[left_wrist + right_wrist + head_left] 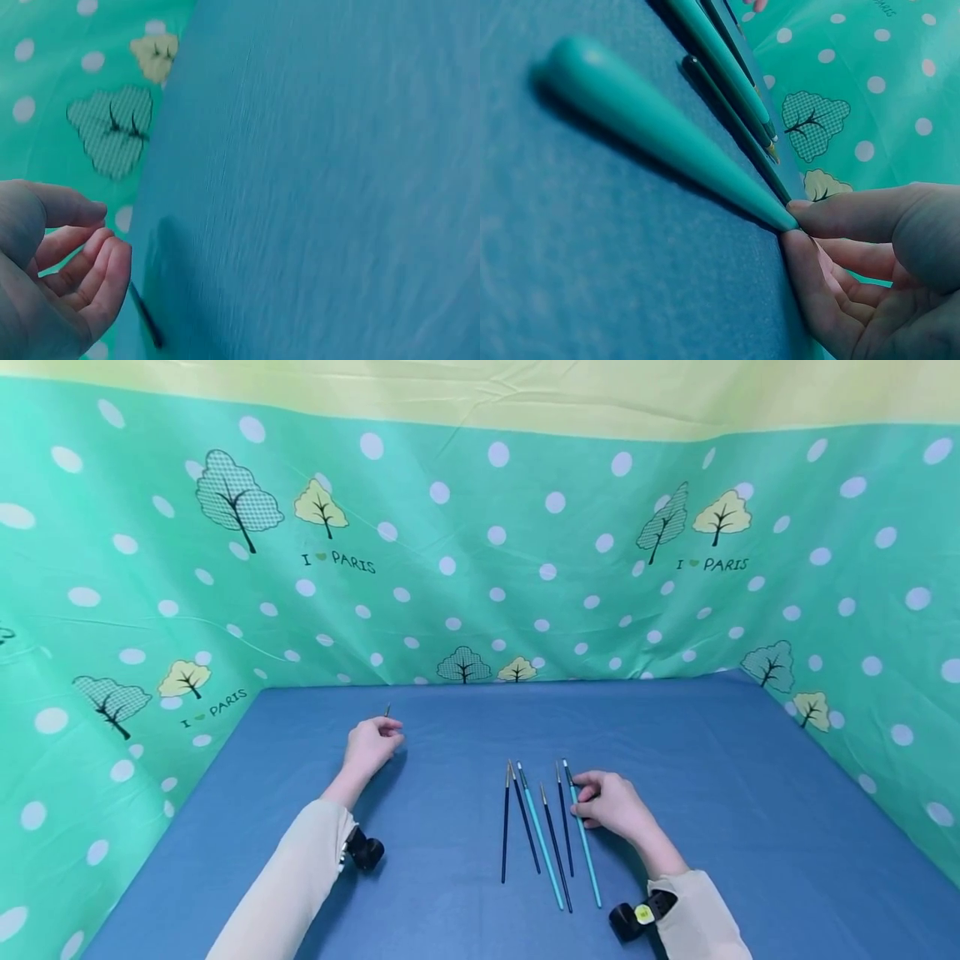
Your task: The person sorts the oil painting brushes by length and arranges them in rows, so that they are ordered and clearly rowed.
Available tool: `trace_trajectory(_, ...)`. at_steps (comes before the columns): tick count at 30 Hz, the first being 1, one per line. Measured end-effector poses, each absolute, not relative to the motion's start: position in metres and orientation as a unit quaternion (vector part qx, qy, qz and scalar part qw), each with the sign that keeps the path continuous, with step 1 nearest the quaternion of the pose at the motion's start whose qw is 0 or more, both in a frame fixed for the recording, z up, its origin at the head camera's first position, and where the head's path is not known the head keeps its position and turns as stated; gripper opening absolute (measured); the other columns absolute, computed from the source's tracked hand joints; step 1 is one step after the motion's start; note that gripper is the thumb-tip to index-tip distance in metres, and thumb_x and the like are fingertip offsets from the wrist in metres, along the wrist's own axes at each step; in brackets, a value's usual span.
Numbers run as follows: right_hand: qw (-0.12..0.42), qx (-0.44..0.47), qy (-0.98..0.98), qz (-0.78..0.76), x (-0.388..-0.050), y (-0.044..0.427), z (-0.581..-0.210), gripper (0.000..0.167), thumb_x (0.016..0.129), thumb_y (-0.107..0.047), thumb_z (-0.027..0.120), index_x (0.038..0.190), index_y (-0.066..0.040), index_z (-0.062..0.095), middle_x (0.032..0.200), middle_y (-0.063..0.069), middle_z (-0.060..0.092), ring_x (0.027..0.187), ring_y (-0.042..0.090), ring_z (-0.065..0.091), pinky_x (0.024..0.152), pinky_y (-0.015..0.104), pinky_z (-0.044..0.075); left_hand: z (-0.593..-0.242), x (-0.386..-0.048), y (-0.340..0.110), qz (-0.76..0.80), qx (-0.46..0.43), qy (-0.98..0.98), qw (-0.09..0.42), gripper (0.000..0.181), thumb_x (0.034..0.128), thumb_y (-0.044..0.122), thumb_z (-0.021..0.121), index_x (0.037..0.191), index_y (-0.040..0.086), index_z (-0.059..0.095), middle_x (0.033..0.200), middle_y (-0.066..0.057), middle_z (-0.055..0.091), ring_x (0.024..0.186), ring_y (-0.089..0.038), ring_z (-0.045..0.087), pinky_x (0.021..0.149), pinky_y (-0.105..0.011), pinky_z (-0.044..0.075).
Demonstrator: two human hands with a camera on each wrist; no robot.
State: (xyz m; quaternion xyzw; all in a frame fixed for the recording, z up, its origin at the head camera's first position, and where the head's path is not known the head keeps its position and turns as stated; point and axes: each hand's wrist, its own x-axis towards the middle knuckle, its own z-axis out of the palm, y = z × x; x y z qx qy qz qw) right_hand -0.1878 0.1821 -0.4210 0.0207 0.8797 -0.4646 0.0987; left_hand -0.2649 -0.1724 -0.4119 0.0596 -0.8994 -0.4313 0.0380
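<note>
one hand (the right) pinches a turquoise paintbrush.

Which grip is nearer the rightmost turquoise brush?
Right. The right grip is at the rightmost turquoise brush, pinching it between thumb and finger; the left grip is well off to its left, beyond the other brushes.
</note>
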Motion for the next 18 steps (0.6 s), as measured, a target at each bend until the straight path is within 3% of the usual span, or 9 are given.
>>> trace_trajectory(10,0.103,0.024,0.88,-0.464,-0.188,0.182,-0.421,0.044,0.077,0.0,0.067,0.119,0.001,0.055,0.079,0.009,0.052,0.062,0.014,0.058,0.056,0.029,0.054,-0.406,-0.247,-0.132,-0.43,0.014,-0.903,0.017,0.026,0.0802,0.011,0.063,0.105,0.003,0.066,0.084,-0.007,0.064,0.054,-0.014,0.06,0.051,-0.025,0.049)
trace_trajectory(18,0.101,0.025,0.88,-0.463,-0.188,0.182,-0.42,0.045,0.076,0.001,0.067,0.119,0.002,0.054,0.078,0.009,0.052,0.062,0.014,0.057,0.056,0.029,0.054,-0.405,-0.234,-0.106,-0.416,-0.029,-0.909,-0.004,0.025,0.0812,0.015,0.066,0.105,0.007,0.065,0.081,-0.003,0.063,0.056,-0.014,0.06,0.049,-0.025,0.047)
